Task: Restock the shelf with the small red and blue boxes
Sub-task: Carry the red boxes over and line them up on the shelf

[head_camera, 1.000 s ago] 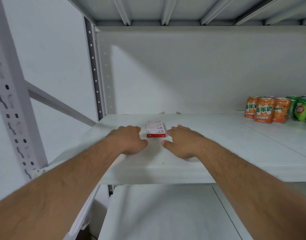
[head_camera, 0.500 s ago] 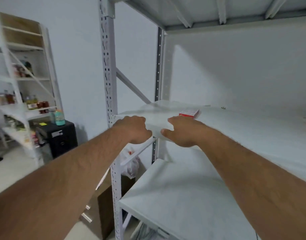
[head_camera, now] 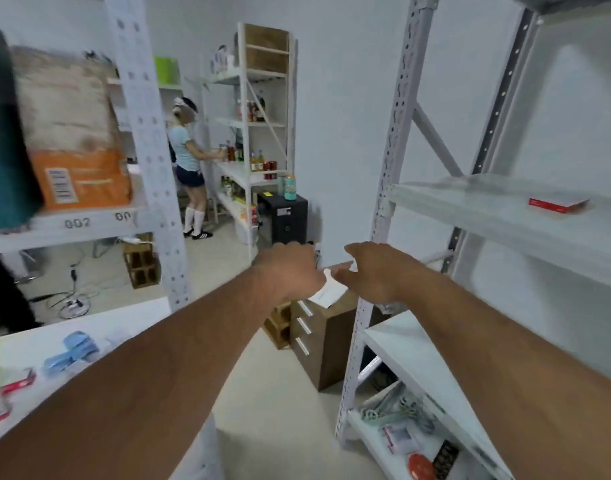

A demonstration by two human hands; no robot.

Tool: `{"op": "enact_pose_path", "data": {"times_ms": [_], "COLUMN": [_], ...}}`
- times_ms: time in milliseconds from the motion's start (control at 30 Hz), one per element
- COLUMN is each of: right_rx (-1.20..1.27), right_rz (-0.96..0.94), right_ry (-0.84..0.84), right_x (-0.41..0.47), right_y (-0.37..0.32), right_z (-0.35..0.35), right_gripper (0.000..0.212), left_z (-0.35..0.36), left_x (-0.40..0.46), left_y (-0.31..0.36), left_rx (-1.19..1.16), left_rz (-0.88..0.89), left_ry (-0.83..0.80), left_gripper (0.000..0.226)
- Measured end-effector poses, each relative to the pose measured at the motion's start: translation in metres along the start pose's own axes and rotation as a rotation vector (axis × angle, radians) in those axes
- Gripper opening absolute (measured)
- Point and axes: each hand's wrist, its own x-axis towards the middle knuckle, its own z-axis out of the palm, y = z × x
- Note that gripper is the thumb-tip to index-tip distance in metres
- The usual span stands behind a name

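A small red box (head_camera: 556, 205) lies flat on the white shelf board (head_camera: 498, 216) at the right. On the white table (head_camera: 37, 344) at the lower left lie small blue boxes (head_camera: 72, 351) and small red boxes (head_camera: 18, 381). My left hand (head_camera: 290, 271) and my right hand (head_camera: 373, 271) hang in mid-air in the middle, side by side, away from the shelf. Both hold nothing; their fingers are loosely bent.
A perforated white upright (head_camera: 390, 174) stands just right of my hands, another upright (head_camera: 148, 150) to the left. A brown drawer cabinet (head_camera: 324, 337) sits on the floor below. A person (head_camera: 189, 161) works at a far shelf. Scissors and packets lie on the bottom shelf (head_camera: 404, 431).
My view has swung left, away from the shelf. Both hands have pulled back off the shelf edge, leaving the red box lying there.
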Motion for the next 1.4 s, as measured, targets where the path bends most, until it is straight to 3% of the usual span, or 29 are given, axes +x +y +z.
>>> {"op": "enact_pose_path", "data": {"times_ms": [100, 167, 300, 467, 600, 933, 1400], "right_rx": [0.012, 0.009, -0.019, -0.021, -0.053, -0.051, -0.04], "right_rz": [-0.076, -0.114, -0.235, -0.369, -0.468, -0.571, -0.602], "right_ry": [-0.076, -0.123, -0.229, -0.276, -0.311, -0.353, -0.398], "right_x": [-0.01, -0.015, -0.027, -0.056, -0.06, -0.018, 0.051], "right_y": [-0.055, -0.092, -0.16, -0.23, -0.269, -0.279, -0.31], "right_z": [0.03, 0.053, 0.102, 0.139, 0.158, 0.195, 0.233], "right_gripper": [0.055, 0.048, 0.054, 0.066, 0.067, 0.068, 0.059], "left_z": [0.015, 0.027, 0.049, 0.066, 0.076, 0.087, 0.105], "left_x": [-0.046, -0.077, -0.139, -0.207, -0.236, -0.237, -0.203], "left_y": [-0.049, -0.083, -0.154, -0.212, -0.242, -0.275, -0.347], "left_rx": [0.015, 0.031, 0.052, -0.016, 0.001, 0.019, -0.007], "left_rz": [-0.066, -0.117, -0.241, -0.389, -0.511, -0.691, -0.771], "left_ry": [-0.004, -0.03, -0.118, -0.149, -0.164, -0.161, -0.179], "left_gripper": [0.039, 0.043, 0.056, 0.048, 0.055, 0.057, 0.056]}}
